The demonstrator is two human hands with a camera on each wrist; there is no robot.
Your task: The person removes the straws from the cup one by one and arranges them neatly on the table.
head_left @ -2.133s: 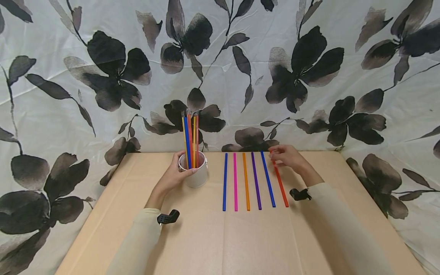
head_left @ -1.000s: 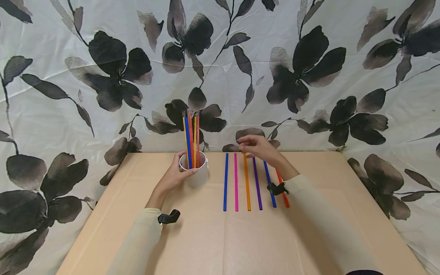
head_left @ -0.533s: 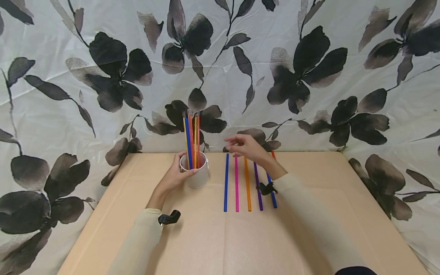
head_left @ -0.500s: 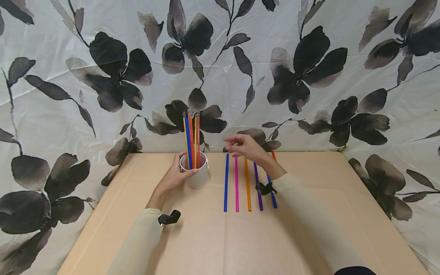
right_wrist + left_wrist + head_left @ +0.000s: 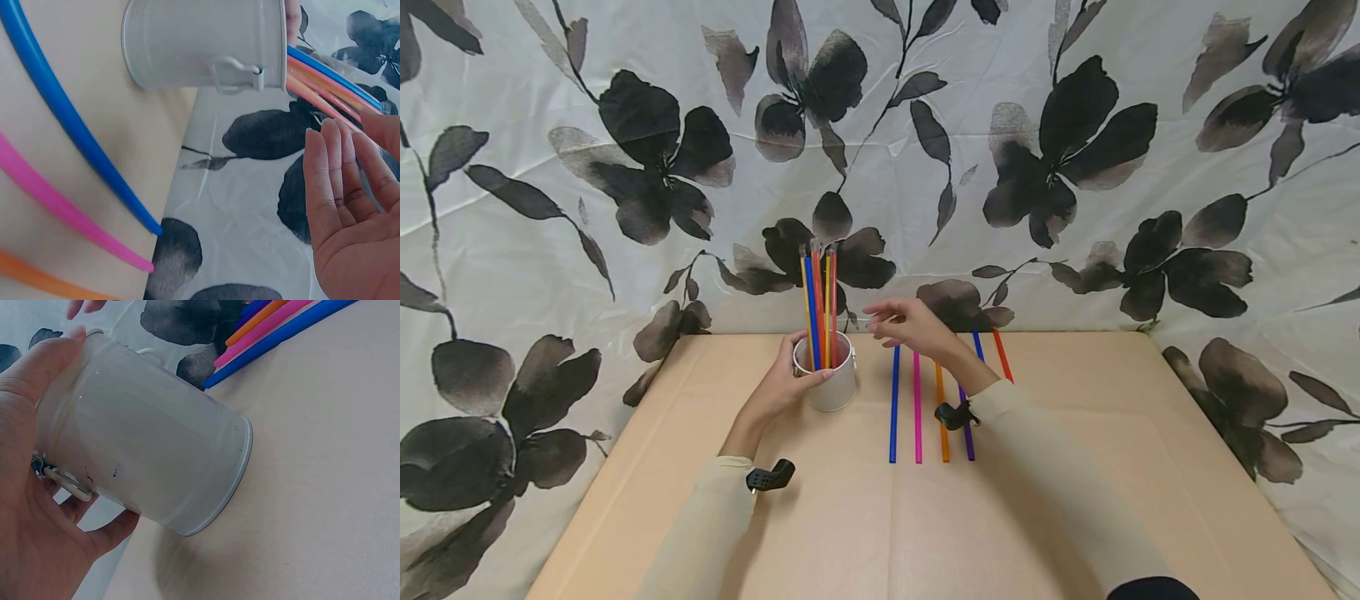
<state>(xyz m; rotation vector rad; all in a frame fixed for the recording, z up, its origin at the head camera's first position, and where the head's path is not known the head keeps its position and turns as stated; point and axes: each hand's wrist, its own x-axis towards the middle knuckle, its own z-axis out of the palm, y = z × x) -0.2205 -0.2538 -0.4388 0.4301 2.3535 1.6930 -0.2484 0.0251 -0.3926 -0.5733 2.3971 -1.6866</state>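
My left hand point(image 5: 775, 383) grips a small white metal pail point(image 5: 835, 395), its thumb near the rim and its fingers round the far side. Several thin sticks point(image 5: 814, 308) in yellow, blue and red stand in the pail and lean toward its left side. To the right of the pail, my right hand point(image 5: 917, 329) hovers over the table's far edge with its fingers loosely extended. In the right wrist view its palm point(image 5: 356, 244) shows bare. Under that arm lies a row of coloured sticks: blue point(image 5: 893, 417), pink point(image 5: 917, 417), orange point(image 5: 945, 442), purple point(image 5: 970, 442), blue point(image 5: 978, 345) and red point(image 5: 1003, 357).
The tan table point(image 5: 827, 517) ends at a wall cloth point(image 5: 940, 50) printed with dark flowers. A wire handle loop point(image 5: 231, 75) sticks out from the pail's side. Both forearms, in pale sleeves with black wrist devices, reach in from the near side.
My right hand has moved left from the red stick, passing above the row to near the pail. My left hand and the pail have stayed put.
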